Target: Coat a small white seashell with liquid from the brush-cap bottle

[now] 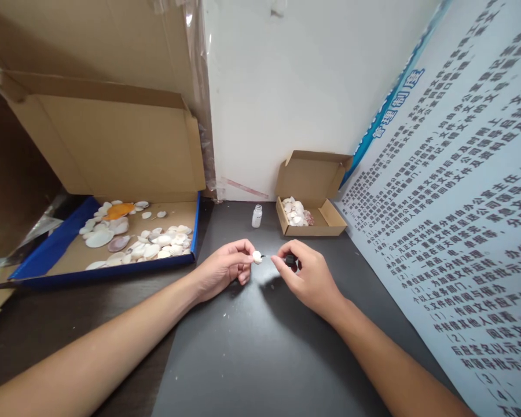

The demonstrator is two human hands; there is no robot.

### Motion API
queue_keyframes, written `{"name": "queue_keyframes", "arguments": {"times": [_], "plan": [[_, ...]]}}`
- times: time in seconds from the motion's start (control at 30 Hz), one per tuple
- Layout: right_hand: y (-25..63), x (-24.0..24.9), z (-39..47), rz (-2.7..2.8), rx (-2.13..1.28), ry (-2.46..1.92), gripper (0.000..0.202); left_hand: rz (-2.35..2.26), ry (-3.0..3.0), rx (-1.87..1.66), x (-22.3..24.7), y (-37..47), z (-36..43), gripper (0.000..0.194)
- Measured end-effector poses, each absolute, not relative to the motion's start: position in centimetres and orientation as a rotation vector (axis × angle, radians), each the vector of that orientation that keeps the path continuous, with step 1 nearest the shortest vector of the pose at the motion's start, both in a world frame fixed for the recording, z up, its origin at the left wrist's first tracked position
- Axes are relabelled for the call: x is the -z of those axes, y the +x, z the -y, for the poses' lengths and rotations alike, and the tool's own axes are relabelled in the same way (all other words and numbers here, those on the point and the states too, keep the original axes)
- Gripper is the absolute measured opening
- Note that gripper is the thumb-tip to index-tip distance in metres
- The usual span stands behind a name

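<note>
Between the thumb and fingertips of my left hand point(230, 263) is a small whitish shell point(257, 256), pinched just above the dark mat. My right hand point(306, 275) faces it from the right, fingers curled round a black cap point(291, 260). A thin dark tip point(263, 256) shows at the shell's right edge, in line with the cap; the stretch between is partly hidden by my right fingers. Beyond both hands a small uncapped bottle point(256, 217), white and translucent, stands upright on the mat.
At left lies an open blue-edged cardboard box point(69, 255) with many shells point(151, 246) and an orange shell point(119, 211). A smaller open carton point(315, 230) at back right holds white shells point(294, 212). A white wall and a printed poster point(451, 191) bound the table.
</note>
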State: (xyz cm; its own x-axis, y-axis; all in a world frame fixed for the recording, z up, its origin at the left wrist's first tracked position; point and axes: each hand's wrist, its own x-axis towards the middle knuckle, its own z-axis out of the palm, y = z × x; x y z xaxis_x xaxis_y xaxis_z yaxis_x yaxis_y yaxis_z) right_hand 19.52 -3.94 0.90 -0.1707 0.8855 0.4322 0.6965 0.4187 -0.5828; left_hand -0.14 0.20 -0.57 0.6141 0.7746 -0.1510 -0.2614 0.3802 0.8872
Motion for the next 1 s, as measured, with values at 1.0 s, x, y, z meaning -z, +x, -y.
{"name": "queue_keyframes", "arguments": {"times": [1.0], "plan": [[17.5, -1.0, 4.2, 1.956, -0.425, -1.519, 0.022, -0.666, 0.739, -0.859, -0.6, -0.1, 1.6, 0.015]]}}
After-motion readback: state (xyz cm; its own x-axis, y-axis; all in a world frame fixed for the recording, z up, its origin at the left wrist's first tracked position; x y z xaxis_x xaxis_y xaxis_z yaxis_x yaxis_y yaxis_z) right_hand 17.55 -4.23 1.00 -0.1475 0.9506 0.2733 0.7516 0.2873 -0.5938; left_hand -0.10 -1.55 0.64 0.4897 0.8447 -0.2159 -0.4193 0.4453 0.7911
